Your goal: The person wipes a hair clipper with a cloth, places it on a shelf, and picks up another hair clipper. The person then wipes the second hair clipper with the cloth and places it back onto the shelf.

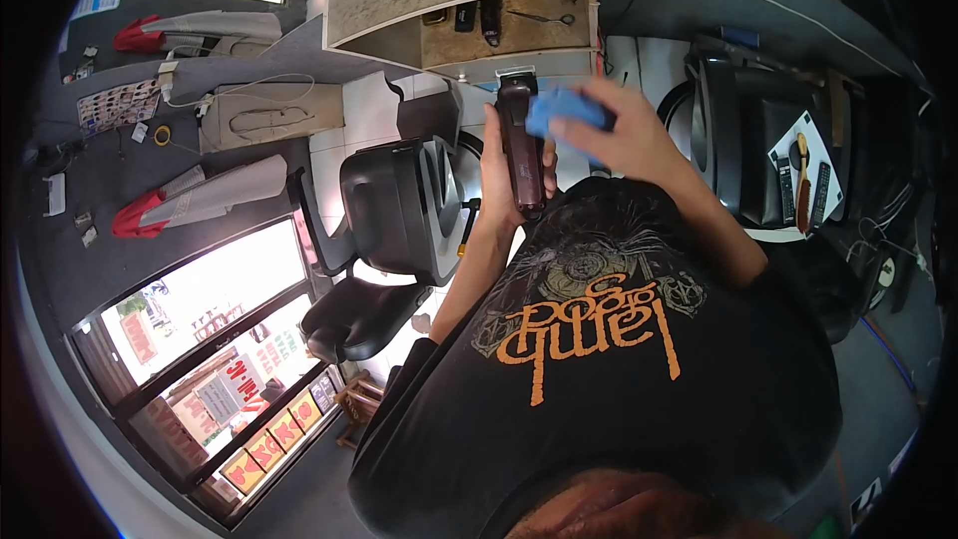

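A dark maroon hair clipper (pixel 525 145) stands upright in my left hand (pixel 496 175), its metal blade end pointing away from me. My fingers wrap round the clipper's body. Just right of it, my right hand (pixel 624 130) grips a blue object (pixel 561 112), blurred by motion, that looks like a cloth or brush. The blue object is close beside the clipper's upper part; whether they touch is unclear.
Ahead is a worn wooden cabinet (pixel 459 0) whose open shelf holds scissors (pixel 541 17) and dark tools. Black salon chairs (pixel 399 205) stand at left and right. A board with a brush and remotes (pixel 820 195) lies on the right chair.
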### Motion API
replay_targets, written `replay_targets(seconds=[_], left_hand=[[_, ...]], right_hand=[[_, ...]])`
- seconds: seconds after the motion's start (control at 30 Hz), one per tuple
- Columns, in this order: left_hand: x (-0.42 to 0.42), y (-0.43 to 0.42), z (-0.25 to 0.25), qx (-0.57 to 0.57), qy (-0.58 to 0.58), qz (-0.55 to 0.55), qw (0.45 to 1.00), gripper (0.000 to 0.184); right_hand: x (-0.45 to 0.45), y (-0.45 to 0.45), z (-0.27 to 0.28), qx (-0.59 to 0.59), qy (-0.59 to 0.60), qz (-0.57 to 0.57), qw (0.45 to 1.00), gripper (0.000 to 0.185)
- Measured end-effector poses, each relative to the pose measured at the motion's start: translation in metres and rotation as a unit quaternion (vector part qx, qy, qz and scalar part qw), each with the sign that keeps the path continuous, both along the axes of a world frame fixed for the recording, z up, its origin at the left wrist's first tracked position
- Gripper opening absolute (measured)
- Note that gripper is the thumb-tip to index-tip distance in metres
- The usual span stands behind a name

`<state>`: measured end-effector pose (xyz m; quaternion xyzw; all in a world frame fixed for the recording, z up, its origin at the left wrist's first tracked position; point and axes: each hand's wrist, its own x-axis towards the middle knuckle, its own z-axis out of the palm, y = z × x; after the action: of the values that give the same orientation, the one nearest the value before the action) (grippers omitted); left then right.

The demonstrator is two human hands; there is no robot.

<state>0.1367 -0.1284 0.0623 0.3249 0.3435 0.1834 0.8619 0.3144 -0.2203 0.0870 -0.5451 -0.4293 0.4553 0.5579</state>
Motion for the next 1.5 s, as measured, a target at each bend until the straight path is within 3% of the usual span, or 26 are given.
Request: replay_targets(seconds=[0.07, 0.17, 0.3, 0.4, 0.43, 0.53, 0.57, 0.67, 0.8, 0.83, 0.93, 1.07, 1.23, 1.33, 1.43, 1.5], left_hand=[[-0.001, -0.001, -0.002, 0.007, -0.003, -0.033, 0.999, 0.079], [0.004, -0.007, 0.002, 0.02, 0.039, -0.017, 0.999, 0.079], [-0.006, -0.001, -0.004, -0.009, 0.118, 0.017, 0.993, 0.079], [0.007, -0.004, 0.001, -0.009, 0.111, 0.147, 0.983, 0.081], [-0.005, 0.001, -0.006, 0.01, 0.077, 0.061, 0.995, 0.081], [-0.003, -0.006, -0.003, -0.025, 0.056, 0.038, 0.997, 0.082], [0.004, -0.01, 0.0, -0.061, 0.081, 0.066, 0.993, 0.083], [-0.004, -0.005, -0.004, -0.007, 0.016, -0.028, 0.999, 0.082], [0.003, -0.004, -0.005, -0.084, -0.114, 0.001, 0.99, 0.077], [0.005, -0.006, -0.001, -0.1, -0.06, 0.019, 0.993, 0.076], [0.003, -0.007, 0.001, -0.02, 0.102, -0.005, 0.995, 0.076], [0.013, -0.009, 0.019, -0.087, 0.114, 0.123, 0.982, 0.069], [0.006, 0.003, -0.004, -0.025, -0.018, 0.058, 0.998, 0.061], [0.019, 0.0, 0.021, -0.007, 0.08, 0.124, 0.989, 0.069], [0.004, 0.004, 0.012, -0.026, 0.06, 0.004, 0.998, 0.077], [0.008, 0.001, 0.008, -0.043, 0.039, 0.002, 0.998, 0.082]], right_hand=[[-0.004, 0.021, -0.015, 0.058, -0.015, -0.118, 0.991, 0.038], [-0.01, 0.025, -0.018, 0.138, -0.245, -0.144, 0.949, 0.034], [-0.027, 0.002, -0.011, 0.13, -0.267, -0.025, 0.955, 0.032], [-0.029, -0.008, -0.005, 0.15, -0.306, 0.093, 0.936, 0.031], [-0.028, -0.009, -0.002, 0.16, -0.309, 0.111, 0.931, 0.031], [-0.006, -0.009, 0.007, 0.13, -0.222, 0.178, 0.95, 0.03], [0.001, -0.004, 0.004, 0.156, -0.201, 0.166, 0.953, 0.032], [0.014, -0.003, 0.015, 0.023, -0.008, 0.061, 0.998, 0.031], [0.009, 0.015, -0.008, 0.1, -0.117, -0.096, 0.983, 0.033], [0.005, 0.018, -0.018, 0.13, -0.179, -0.102, 0.97, 0.032], [-0.017, 0.009, -0.016, 0.124, -0.213, -0.082, 0.966, 0.03], [-0.026, -0.004, -0.008, 0.169, -0.273, 0.057, 0.945, 0.03], [-0.018, -0.013, -0.001, 0.137, -0.152, 0.284, 0.937, 0.03], [-0.012, -0.006, -0.003, 0.183, -0.088, 0.186, 0.961, 0.032], [-0.003, 0.005, 0.006, 0.064, -0.026, 0.013, 0.998, 0.032], [-0.006, 0.015, 0.006, 0.053, -0.016, -0.079, 0.995, 0.031]])
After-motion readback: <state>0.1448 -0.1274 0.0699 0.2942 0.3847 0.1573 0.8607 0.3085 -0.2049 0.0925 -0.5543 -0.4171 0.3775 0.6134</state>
